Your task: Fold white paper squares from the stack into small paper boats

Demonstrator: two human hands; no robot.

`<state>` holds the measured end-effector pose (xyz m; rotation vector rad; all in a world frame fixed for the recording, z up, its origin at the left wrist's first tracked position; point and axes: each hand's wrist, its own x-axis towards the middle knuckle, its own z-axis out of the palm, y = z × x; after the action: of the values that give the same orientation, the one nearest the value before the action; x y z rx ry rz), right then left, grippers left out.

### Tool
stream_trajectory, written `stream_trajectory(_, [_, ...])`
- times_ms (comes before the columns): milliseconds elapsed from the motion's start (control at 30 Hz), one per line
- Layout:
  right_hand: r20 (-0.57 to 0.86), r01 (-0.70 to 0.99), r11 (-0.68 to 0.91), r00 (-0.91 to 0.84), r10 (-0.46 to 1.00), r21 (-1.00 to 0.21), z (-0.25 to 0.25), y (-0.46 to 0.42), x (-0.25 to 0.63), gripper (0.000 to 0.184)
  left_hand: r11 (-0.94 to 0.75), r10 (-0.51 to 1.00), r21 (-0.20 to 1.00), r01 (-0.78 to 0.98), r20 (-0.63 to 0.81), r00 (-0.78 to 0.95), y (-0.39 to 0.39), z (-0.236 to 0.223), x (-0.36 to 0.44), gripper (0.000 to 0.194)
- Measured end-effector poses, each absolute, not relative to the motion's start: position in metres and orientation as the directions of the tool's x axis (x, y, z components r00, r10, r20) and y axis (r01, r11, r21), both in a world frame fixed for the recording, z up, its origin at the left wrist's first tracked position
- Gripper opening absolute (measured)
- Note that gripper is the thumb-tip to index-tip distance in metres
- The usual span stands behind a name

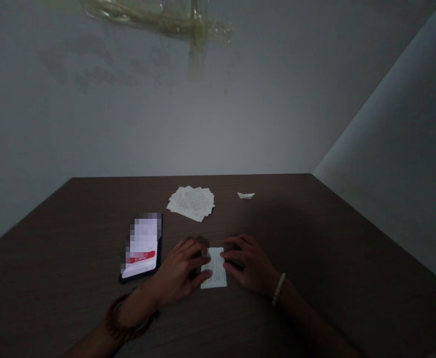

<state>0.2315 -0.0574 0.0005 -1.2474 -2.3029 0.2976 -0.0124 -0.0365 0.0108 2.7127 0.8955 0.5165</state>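
Note:
A small sheet of paper (215, 273) with lines of writing lies flat on the brown table, between my two hands. My left hand (183, 266) is at its left side, fingers apart, with fingertips over the paper's left edge. From the other side my right hand (250, 262) reaches in, fingers spread, its tips at the right edge of the sheet. Neither hand grips the paper. Beyond them, a tiny folded paper boat (246, 196) stands toward the back of the table.
A loose fanned pile of written paper slips (191, 203) lies behind my left hand. Left of that hand is a phone (141, 248) with its screen lit. The table (314, 238) meets a wall at the back and another at the right.

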Motion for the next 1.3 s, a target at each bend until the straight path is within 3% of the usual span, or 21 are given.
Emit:
stream_trajectory(267, [0.296,0.754,0.501,-0.407,0.864,-0.425,0.003,-0.057,0.23,0.038,-0.773,0.625,0.351,0.529,0.274,0.731,-0.038,0.013,-0.012,0.019])
stream_trajectory(600, [0.297,0.693,0.496,-0.397,0.868,-0.523,0.006,-0.053,0.228,0.034,-0.767,0.636,0.359,0.532,0.309,0.707,-0.035,0.007,-0.013,0.036])
stream_trajectory(1067, [0.356,0.611,0.543,-0.411,0.839,-0.576,0.004,-0.055,0.225,0.037,-0.797,0.6,0.336,0.502,0.347,0.72,-0.039,0.011,-0.015,0.019])
stream_trajectory(1233, [0.37,0.622,0.557,-0.416,0.831,-0.55,0.003,-0.054,0.225,0.036,-0.844,0.511,0.347,0.409,0.289,0.81,-0.04,0.015,-0.013,0.044])
stream_trajectory(1300, [0.383,0.627,0.565,-0.416,0.825,-0.536,0.002,-0.054,0.226,0.032,-0.839,0.516,0.353,0.414,0.274,0.812,-0.04,0.016,-0.012,0.041])
